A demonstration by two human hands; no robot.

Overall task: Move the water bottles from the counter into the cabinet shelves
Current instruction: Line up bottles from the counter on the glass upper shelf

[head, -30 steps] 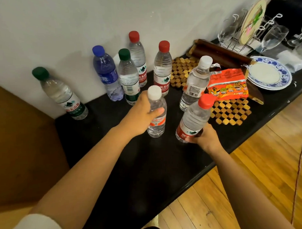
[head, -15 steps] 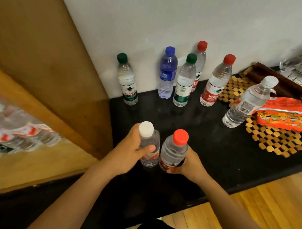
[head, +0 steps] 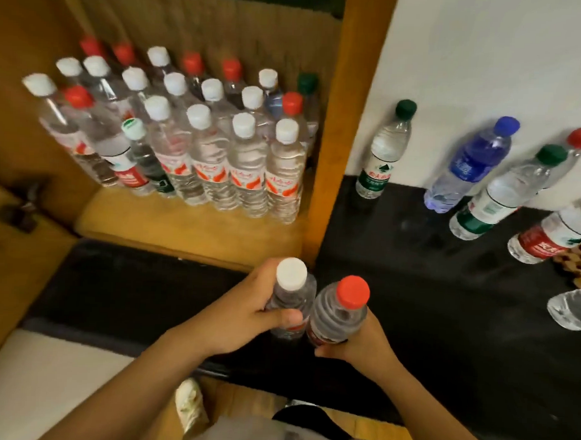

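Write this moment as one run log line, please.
left hand: grips white-capped bottle | right hand: grips red-capped bottle | both above counter | cabinet shelf: many bottles

We see bare shelf board [head: 190,226] open before the packed bottles [head: 199,141]; the wooden cabinet post [head: 337,155] blocks the right.

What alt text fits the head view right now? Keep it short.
Seen from above, the left hand grips a white-capped bottle and the right hand a red-capped bottle, side by side over a black counter. A wooden cabinet shelf at left is packed with bottles; several more stand on the counter by the white wall.
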